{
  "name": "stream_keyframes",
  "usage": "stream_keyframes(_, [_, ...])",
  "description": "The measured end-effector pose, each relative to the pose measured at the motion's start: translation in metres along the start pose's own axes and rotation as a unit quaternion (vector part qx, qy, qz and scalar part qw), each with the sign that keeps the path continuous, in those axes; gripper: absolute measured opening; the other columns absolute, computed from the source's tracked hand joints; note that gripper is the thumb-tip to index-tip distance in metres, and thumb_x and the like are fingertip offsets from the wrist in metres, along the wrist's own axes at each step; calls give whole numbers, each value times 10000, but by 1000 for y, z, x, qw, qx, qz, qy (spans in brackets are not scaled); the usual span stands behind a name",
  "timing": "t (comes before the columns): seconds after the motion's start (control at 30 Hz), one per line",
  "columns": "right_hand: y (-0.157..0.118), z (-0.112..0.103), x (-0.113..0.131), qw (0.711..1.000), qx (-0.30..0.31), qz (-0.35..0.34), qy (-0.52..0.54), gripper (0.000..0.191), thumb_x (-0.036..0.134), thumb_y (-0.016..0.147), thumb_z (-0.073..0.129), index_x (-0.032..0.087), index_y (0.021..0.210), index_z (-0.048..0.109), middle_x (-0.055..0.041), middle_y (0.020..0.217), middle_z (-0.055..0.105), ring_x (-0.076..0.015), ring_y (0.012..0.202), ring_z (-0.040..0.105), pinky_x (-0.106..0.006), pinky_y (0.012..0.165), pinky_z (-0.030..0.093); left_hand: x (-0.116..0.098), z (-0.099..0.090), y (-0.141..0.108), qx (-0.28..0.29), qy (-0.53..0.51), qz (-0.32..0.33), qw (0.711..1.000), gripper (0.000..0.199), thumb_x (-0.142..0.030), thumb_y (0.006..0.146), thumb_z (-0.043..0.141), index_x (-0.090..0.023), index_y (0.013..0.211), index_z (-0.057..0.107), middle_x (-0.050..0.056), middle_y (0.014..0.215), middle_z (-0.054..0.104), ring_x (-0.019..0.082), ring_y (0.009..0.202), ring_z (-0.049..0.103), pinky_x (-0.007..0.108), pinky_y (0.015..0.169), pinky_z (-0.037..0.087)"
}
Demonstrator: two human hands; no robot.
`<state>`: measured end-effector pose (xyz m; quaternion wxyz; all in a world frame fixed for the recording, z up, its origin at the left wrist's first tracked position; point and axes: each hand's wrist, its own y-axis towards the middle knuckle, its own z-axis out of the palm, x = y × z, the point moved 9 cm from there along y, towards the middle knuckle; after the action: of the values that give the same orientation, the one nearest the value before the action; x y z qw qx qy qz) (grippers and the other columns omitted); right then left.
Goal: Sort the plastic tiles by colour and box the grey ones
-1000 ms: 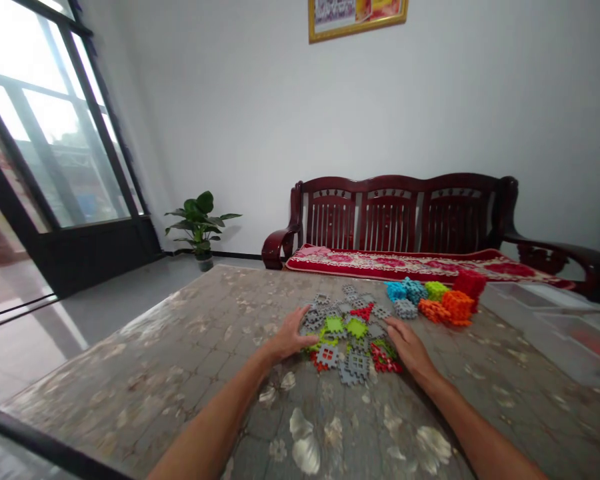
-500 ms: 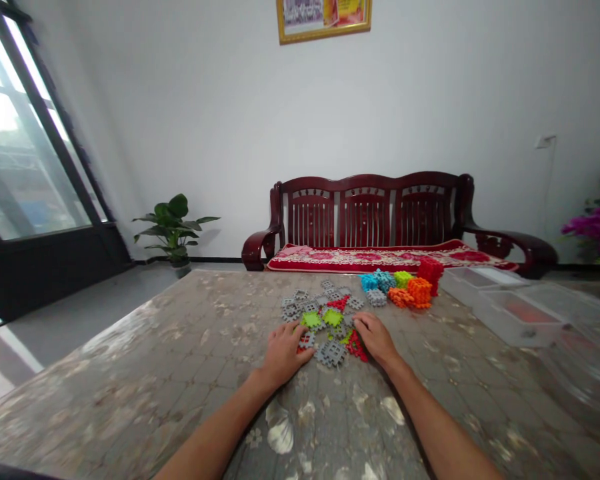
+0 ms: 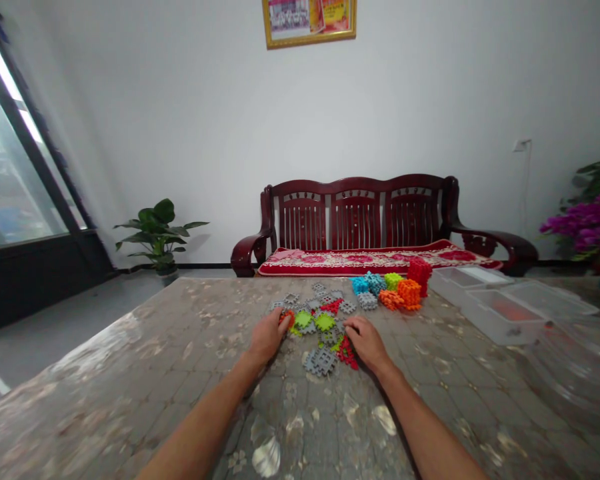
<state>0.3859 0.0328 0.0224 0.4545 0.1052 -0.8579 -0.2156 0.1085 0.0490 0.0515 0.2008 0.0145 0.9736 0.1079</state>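
A loose pile of flat interlocking plastic tiles lies on the table in front of me, with grey tiles (image 3: 321, 361), lime tiles (image 3: 325, 322) and red tiles (image 3: 347, 353). At the pile's left edge my left hand (image 3: 269, 335) is closed, thumb and fingers around an orange tile (image 3: 289, 319). My right hand (image 3: 366, 341) rests at the right edge beside the red tiles. Its fingers are curled in, and anything inside them is hidden. Several tiles overlap, so some are partly covered.
Behind the pile to the right stand stacked tiles: blue (image 3: 359, 286), lime (image 3: 393, 281), orange (image 3: 409, 294) and red (image 3: 419, 277). Clear plastic boxes (image 3: 503, 320) sit at the table's right. A wooden sofa (image 3: 355, 217) is beyond the patterned table (image 3: 145, 360).
My left hand has moved away from me, up the pile's left side, and now grips the orange tile. My right hand stays at the right edge. The camera view has turned slightly right.
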Motion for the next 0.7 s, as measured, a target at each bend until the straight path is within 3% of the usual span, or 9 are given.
stream_keyframes(0.1, [0, 0, -1, 1000, -7, 1, 4, 236, 225, 820, 534, 228, 885, 761, -76, 1016, 749, -233, 1016, 669, -394, 995, 499, 2, -1, 19, -3, -30, -13, 999, 367, -389, 1000, 409, -163, 1222, 595, 119, 1041, 758, 231, 961, 705, 310, 818, 478])
stream_keyframes(0.2, [0, -1, -3, 1000, -14, 5, 6, 239, 196, 790, 546, 237, 884, 763, -68, 1018, 752, -232, 1021, 670, -399, 1006, 497, 0, 0, 31, -1, -41, 12, 999, 429, -376, 980, 458, -165, 1344, 543, 124, 1212, 725, 221, 1095, 680, 320, 940, 482])
stream_keyframes(0.33, [1, 0, -6, 1000, -13, 8, 7, 250, 171, 775, 548, 232, 890, 762, -70, 1038, 749, -232, 1042, 667, -406, 1024, 487, -4, -4, 25, -45, -32, 47, 997, 454, -335, 962, 487, -178, 1385, 535, 139, 1451, 576, 248, 1368, 505, 396, 1153, 366])
stream_keyframes(0.4, [1, 1, -6, 1000, -10, 6, 6, 250, 165, 773, 553, 231, 893, 763, -72, 1048, 746, -235, 1056, 662, -408, 1032, 481, -15, -6, 13, -69, -17, 102, 992, 430, -352, 934, 550, -218, 1341, 588, 123, 1493, 530, 271, 1409, 454, 437, 1188, 335])
stream_keyframes(0.5, [0, 2, -5, 1000, -6, 5, 2, 248, 156, 770, 561, 230, 892, 764, -70, 1047, 742, -236, 1064, 657, -408, 1038, 475, -41, 6, -5, -29, 6, 206, 978, 428, -382, 880, 650, -265, 1292, 648, 107, 1525, 493, 300, 1414, 446, 456, 1189, 344])
stream_keyframes(0.63, [-1, 2, -4, 1000, -7, 6, 1, 254, 136, 769, 557, 219, 893, 763, -77, 1055, 738, -236, 1064, 656, -409, 1041, 471, -63, 29, -10, 68, 49, 262, 961, 474, -368, 881, 657, -264, 1342, 620, 113, 1415, 601, 291, 1323, 540, 442, 1151, 385])
stream_keyframes(0.7, [-1, 2, -4, 1000, -5, 7, 5, 252, 131, 769, 560, 226, 886, 761, -71, 1047, 738, -234, 1058, 658, -406, 1032, 477, -68, 35, -7, 84, 59, 279, 955, 429, -326, 911, 610, -250, 1333, 616, 106, 1327, 662, 270, 1264, 581, 417, 1127, 403])
